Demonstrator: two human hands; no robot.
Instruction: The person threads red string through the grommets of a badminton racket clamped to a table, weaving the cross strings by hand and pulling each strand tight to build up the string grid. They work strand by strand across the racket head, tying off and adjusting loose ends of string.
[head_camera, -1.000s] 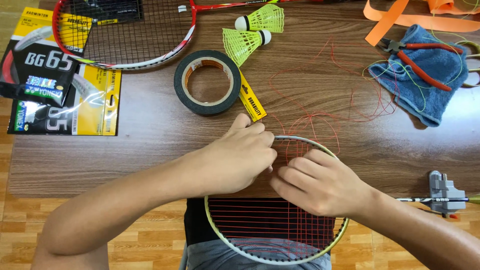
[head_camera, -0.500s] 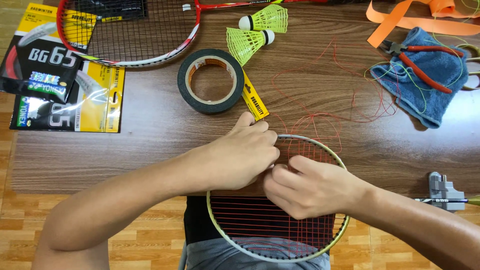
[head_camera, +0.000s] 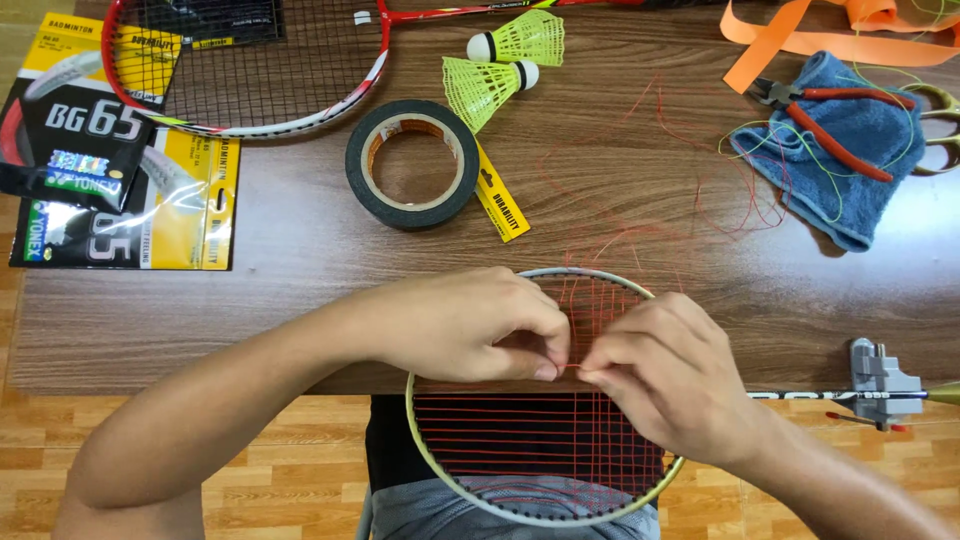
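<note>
Half-strung pale-framed badminton racket (head_camera: 470, 485) with thin red string (head_camera: 560, 440), lying across the near edge of the brown wooden worktop (head_camera: 300, 300), head overhanging toward the lap, dark shaft running off to the right into a small grey metal clamp (head_camera: 880, 372). Red mains and crosses woven through most of the head, a few gaps toward the top. Little changed against half a second ago: same spot on the frame, fingertips drawn slightly closer together at mid-head, suggesting a short length of string being fed or snugged rather than a fresh pull. Left hand (head_camera: 465, 325) curled, thumb and forefinger pinching the red string; right hand (head_camera: 675, 375) likewise curled, fingertips pinching the same strand just beside. Loose red string trailing in loops over the worktop beyond the frame. Farther out: black roll of tape (head_camera: 363, 190), two yellow-green shuttlecocks (head_camera: 500, 60), a second red-and-white racket (head_camera: 340, 100) with black strings, yellow-and-black string packets (head_camera: 190, 220) at left, crumpled blue cloth (head_camera: 850, 200) carrying red-handled pliers (head_camera: 840, 125), orange ribbon (head_camera: 790, 40) at top right.
</note>
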